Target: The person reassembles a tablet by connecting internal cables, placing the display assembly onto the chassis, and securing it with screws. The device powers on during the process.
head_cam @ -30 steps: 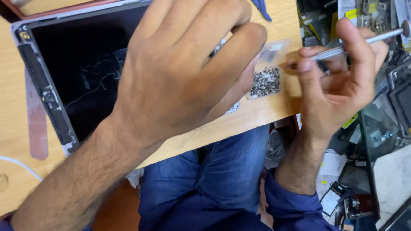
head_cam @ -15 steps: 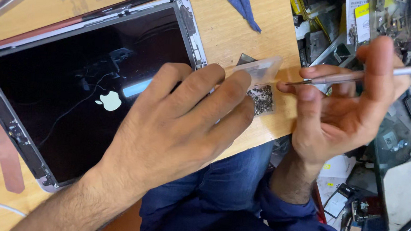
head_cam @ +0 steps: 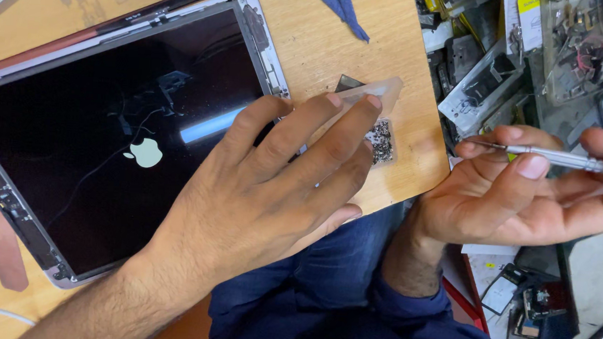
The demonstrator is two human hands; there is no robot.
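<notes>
Tablet housing (head_cam: 91,141), dark and open-faced with a pale logo, lies on the wooden bench (head_cam: 402,49). Left hand (head_cam: 272,181) rests flat across its lower right corner, fingers spread, gripping nothing; fingertips touch a clear plastic strip (head_cam: 374,93) beside a small pile of screws (head_cam: 381,141). Right hand (head_cam: 526,189), off the bench edge, pinches a slim metal screwdriver (head_cam: 553,157).

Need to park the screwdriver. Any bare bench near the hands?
Bare wood lies between the tablet, the blue cloth and the bench's right edge. Crowded: left hand covers the screw pile; parts clutter fills the right, beyond the right hand holding the screwdriver.
</notes>
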